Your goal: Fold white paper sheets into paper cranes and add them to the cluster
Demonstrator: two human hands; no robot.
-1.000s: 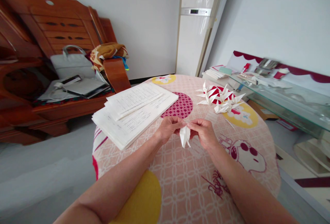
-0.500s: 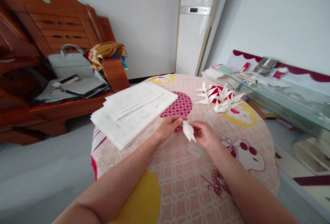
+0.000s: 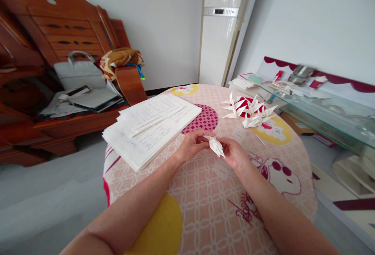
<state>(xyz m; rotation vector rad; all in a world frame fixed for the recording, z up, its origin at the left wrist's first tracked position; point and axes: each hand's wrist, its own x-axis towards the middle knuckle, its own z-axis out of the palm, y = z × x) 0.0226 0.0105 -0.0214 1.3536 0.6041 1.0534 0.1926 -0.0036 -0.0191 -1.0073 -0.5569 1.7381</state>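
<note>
A small folded white paper piece [image 3: 216, 146] is held above the round table's patterned pink cloth [image 3: 205, 200]. My left hand [image 3: 191, 146] pinches its upper end with fingers closed. My right hand [image 3: 234, 153] lies under it, palm partly up, fingers curled round its lower part. Several finished white paper cranes [image 3: 249, 112] lie in a cluster at the far side of the table, a hand's width beyond my hands.
A thick stack of printed sheets [image 3: 149, 128] lies on the table's left part, overhanging the edge. A wooden bench [image 3: 58, 122] with a grey bag [image 3: 79, 71] and papers stands left. A glass shelf [image 3: 322, 110] with clutter runs along the right. A white appliance [image 3: 218, 32] stands behind.
The paper piece has turned from hanging point-down between both hands to lying slanted across my right palm. Both hands shifted slightly away from me.
</note>
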